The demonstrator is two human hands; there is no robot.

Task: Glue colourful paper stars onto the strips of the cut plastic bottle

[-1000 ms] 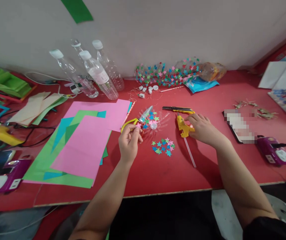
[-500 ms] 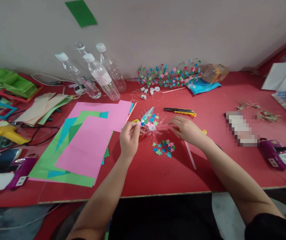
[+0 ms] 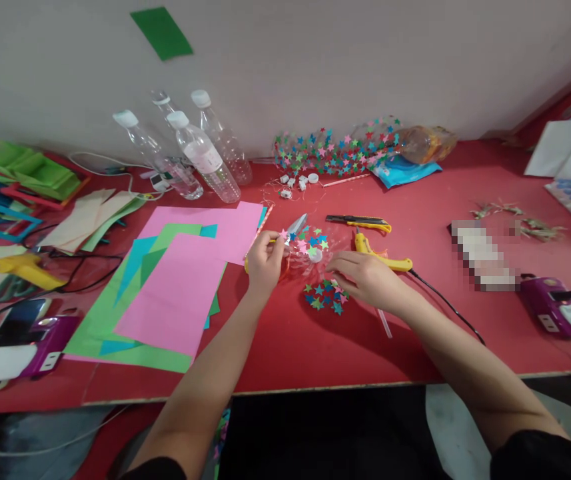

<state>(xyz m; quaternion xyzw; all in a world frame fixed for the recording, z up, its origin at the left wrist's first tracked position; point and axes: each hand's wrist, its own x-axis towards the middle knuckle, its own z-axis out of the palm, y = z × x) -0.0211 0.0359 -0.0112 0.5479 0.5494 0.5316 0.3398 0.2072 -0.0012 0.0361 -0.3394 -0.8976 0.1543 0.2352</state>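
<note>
My left hand [image 3: 265,263] is closed at the edge of a clear plastic bottle piece [image 3: 316,255], cut into strips that spread around a white middle and dotted with paper stars. To its right, my right hand [image 3: 360,277] is palm down with bent fingers slightly apart, at the upper right of a small pile of paper stars [image 3: 322,298]. I see nothing between those fingers. Scissors [image 3: 297,225] lie partly hidden behind the plastic piece and my left hand. A yellow glue gun [image 3: 382,259] lies just beyond my right hand, and a clear glue stick [image 3: 384,325] pokes out below it.
Coloured paper sheets [image 3: 175,293] cover the left side. Clear bottles [image 3: 210,163] stand at the back, beside a star-covered bottle [image 3: 335,152] lying down. A box cutter [image 3: 360,221] lies beyond the glue gun, whose cord [image 3: 448,303] runs right. A purple power strip [image 3: 560,310] sits far right.
My right hand has moved down and left toward the star pile, uncovering the glue gun. The plastic piece in my left hand has shifted slightly right.
</note>
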